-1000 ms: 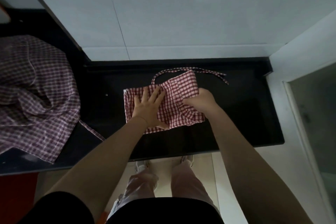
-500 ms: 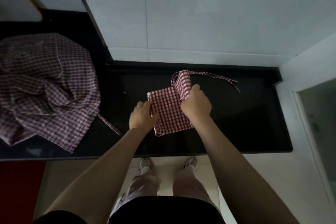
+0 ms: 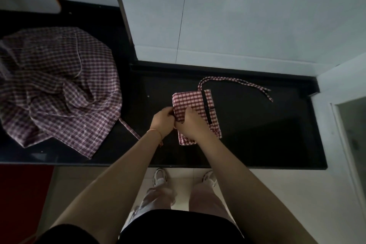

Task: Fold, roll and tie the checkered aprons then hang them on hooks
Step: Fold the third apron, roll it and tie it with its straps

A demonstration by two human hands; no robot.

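Centre of frame, on black bench [image 3: 267, 140]: folded checkered apron [image 3: 195, 103], ties [image 3: 237, 82] trailing upper right. Left hand [image 3: 162, 122] and right hand [image 3: 191, 125], fingers clamped on its left edge. Probably starting the roll; next, tight even turns rightward.

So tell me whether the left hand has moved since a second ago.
Yes. The left hand slid off the apron top toward its left edge, nearer the counter's front.

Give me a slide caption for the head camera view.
Both hands, left hand and right hand, fold a red checkered apron on the black counter.
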